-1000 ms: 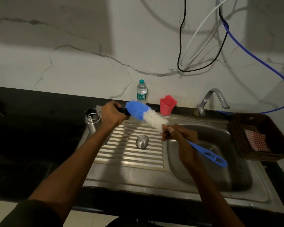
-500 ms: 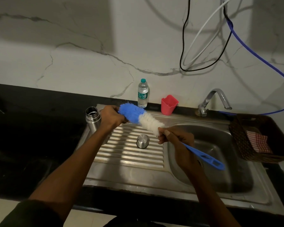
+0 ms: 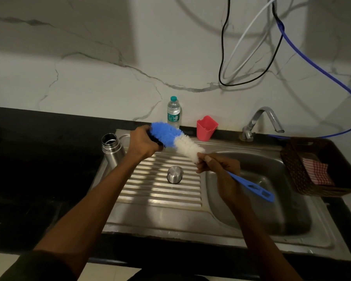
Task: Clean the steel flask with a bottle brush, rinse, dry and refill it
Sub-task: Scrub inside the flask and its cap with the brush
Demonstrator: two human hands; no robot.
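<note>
The open steel flask (image 3: 111, 148) stands upright at the left edge of the sink's drainboard (image 3: 160, 191). Its steel cap (image 3: 174, 175) sits on the ribbed drainboard. A bottle brush (image 3: 178, 141) with blue and white bristles and a blue handle is held slanted above the drainboard. My right hand (image 3: 219, 169) grips the handle just below the white bristles. My left hand (image 3: 144, 142) is curled round a small dark object (image 3: 155, 139) held against the blue bristle tip; most of that object is hidden. The flask stands just left of my left hand, untouched.
A plastic water bottle (image 3: 173, 112) and a red cup (image 3: 206, 127) stand at the wall behind the drainboard. The tap (image 3: 261, 120) arches over the sink basin (image 3: 272, 199). A dark woven basket (image 3: 304, 171) with a checked cloth sits at the right. Cables hang on the wall.
Both hands and the brush have shifted a little to the left, bringing the blue tip closer to the flask. The flask and cap have not moved.
</note>
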